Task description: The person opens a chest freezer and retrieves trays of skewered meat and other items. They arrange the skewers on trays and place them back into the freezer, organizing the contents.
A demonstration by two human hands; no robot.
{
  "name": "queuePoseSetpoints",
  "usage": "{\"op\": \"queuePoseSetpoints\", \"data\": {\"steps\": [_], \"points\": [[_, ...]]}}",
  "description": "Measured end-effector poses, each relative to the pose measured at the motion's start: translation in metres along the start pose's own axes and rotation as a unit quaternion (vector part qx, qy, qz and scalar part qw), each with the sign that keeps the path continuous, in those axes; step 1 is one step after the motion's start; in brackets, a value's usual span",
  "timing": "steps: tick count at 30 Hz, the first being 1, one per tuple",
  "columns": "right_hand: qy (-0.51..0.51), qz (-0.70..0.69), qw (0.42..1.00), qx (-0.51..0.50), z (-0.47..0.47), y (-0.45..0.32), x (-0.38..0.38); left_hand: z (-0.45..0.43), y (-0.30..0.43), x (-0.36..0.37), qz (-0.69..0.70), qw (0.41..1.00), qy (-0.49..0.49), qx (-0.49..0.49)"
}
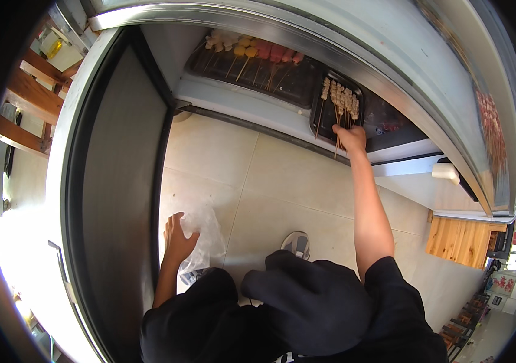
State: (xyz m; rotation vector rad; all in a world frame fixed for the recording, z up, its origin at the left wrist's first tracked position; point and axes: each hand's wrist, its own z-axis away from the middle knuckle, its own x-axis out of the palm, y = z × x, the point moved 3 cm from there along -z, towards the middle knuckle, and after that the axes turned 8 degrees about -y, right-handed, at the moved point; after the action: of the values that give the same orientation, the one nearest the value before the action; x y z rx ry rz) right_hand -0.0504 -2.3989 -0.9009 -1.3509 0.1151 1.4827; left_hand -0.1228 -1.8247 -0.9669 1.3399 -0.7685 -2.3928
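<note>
My right hand [352, 138] reaches into a low cabinet and grips the wooden sticks of several skewers. Pale chunks of food [343, 100] are threaded on their far ends. These skewers lie over a small dark metal tray [316, 117], and one skewer [322, 102] rests apart at its left. Low at the left, my left hand [181, 240] holds a clear plastic bag [208, 240] between curved fingers and thumb. The bag hangs loosely above the tiled floor.
A larger dark tray [258, 86] holds skewers with white, yellow and pink food. An opened cabinet door [117, 181] stands at the left. Above runs the cabinet's metal edge [330, 43]. More red skewers [491, 131] show behind glass. A wooden box [457, 240] stands at the right.
</note>
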Motion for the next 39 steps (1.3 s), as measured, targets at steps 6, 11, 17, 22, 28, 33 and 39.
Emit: {"op": "queuePoseSetpoints", "data": {"steps": [6, 11, 17, 22, 28, 33, 39], "points": [[0.216, 0.055, 0.972, -0.075, 0.051, 0.029, 0.029, -0.001, 0.001, 0.002, -0.007, 1.0, -0.016, 0.001], [0.294, 0.031, 0.947, -0.128, 0.068, 0.028, 0.045, 0.0, -0.001, 0.006, -0.002, 1.0, -0.022, -0.002], [0.294, -0.013, 0.946, -0.137, 0.079, 0.015, 0.043, 0.0, -0.005, 0.008, -0.004, 1.0, -0.015, 0.0], [0.285, -0.026, 0.949, -0.13, 0.079, 0.006, 0.036, 0.0, -0.006, 0.01, -0.004, 1.0, -0.017, 0.006], [0.192, -0.058, 0.978, -0.058, 0.054, -0.024, 0.011, 0.001, -0.011, 0.012, 0.004, 1.0, -0.02, 0.004], [0.121, -0.006, 0.987, -0.103, 0.024, -0.037, -0.007, 0.0, -0.014, 0.013, 0.013, 1.0, -0.017, 0.017], [0.117, 0.044, 0.988, -0.095, 0.011, -0.039, -0.006, 0.003, -0.013, 0.012, 0.01, 1.0, -0.011, 0.013]]}}
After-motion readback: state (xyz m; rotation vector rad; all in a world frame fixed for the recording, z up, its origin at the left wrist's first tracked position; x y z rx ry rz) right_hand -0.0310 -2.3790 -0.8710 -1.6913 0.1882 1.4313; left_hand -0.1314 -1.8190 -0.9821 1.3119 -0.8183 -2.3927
